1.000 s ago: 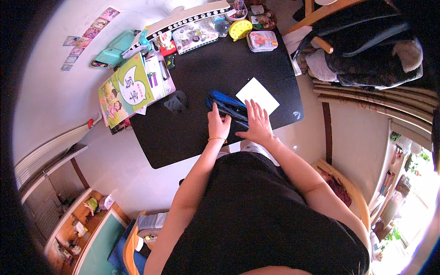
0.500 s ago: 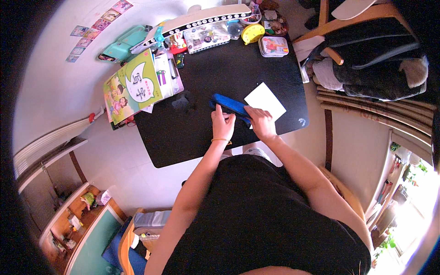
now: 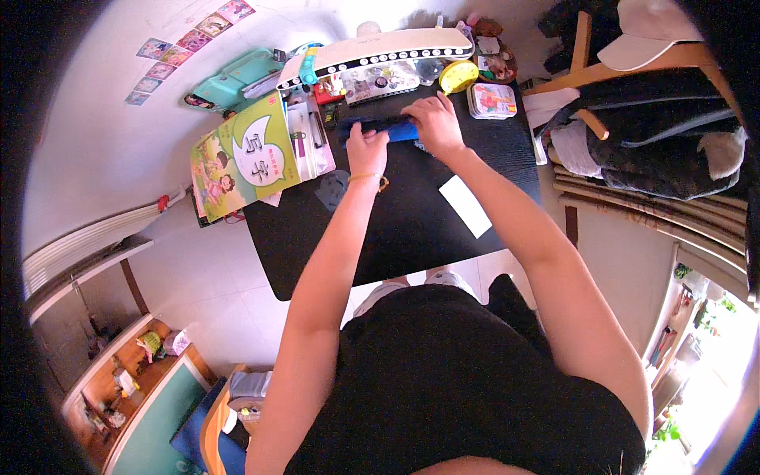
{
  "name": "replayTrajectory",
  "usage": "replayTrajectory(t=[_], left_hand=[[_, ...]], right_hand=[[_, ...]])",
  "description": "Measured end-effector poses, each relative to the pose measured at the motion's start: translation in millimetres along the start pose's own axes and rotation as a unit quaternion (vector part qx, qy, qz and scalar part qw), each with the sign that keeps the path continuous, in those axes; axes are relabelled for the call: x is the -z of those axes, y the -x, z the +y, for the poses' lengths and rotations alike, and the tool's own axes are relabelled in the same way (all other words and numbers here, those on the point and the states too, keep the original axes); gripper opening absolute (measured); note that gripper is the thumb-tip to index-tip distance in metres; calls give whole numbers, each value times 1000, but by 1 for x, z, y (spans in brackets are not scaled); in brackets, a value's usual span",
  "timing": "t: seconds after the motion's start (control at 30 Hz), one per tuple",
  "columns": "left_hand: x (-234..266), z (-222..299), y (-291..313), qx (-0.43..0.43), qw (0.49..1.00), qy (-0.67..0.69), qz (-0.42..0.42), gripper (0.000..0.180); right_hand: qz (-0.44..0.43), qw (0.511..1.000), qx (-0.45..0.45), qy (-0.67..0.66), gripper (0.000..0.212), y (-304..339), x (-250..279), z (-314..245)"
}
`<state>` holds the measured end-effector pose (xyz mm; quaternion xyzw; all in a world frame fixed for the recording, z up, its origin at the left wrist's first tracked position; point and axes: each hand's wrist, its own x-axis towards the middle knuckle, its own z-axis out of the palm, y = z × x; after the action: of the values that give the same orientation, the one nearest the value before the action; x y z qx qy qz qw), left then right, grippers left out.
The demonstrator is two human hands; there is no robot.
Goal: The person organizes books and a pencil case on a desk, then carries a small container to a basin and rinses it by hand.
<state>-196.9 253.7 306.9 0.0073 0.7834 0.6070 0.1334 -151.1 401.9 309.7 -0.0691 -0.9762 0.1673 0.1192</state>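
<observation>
A long, narrow blue and black pencil case [image 3: 402,131] is held crosswise over the far half of the black desk [image 3: 404,226]. My left hand [image 3: 367,150] grips its left end, fingers wrapped round it. At the other end my right hand [image 3: 435,127] holds it from above, thumb and fingers bent over it. The underside of the case and some fingertips are hidden. A white sheet of paper [image 3: 467,207] lies on the desk, close under my right forearm.
Along the back stand a white desk lamp [image 3: 388,47], a clear box [image 3: 380,83], a yellow round object [image 3: 459,77] and a small tin [image 3: 492,100]. A green workbook [image 3: 210,154] tops papers at left. Dark clothes [image 3: 649,142] hang over wood at right.
Both hands have carried the pencil case away from my body, toward the back of the desk, and turned it more level. The view has shifted slightly. The white paper stays on the desk.
</observation>
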Motion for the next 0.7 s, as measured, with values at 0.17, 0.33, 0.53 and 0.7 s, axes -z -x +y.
replayTrajectory(t=[0.17,0.33,0.53,0.7], left_hand=[[-6,-34,-63,60,995,74,18,25],[-14,-52,-96,98,993,60,4,27],[-15,-45,-90,43,998,30,24,61],[-17,-15,-62,-23,998,7,-64,87]], right_hand=[[-110,991,-34,61,22,-47,-15,-1],[-147,986,-48,68,23,-68,-31,7],[-107,981,-22,161,30,-67,-30,-1],[56,989,-24,135,41,-41,-26,4]])
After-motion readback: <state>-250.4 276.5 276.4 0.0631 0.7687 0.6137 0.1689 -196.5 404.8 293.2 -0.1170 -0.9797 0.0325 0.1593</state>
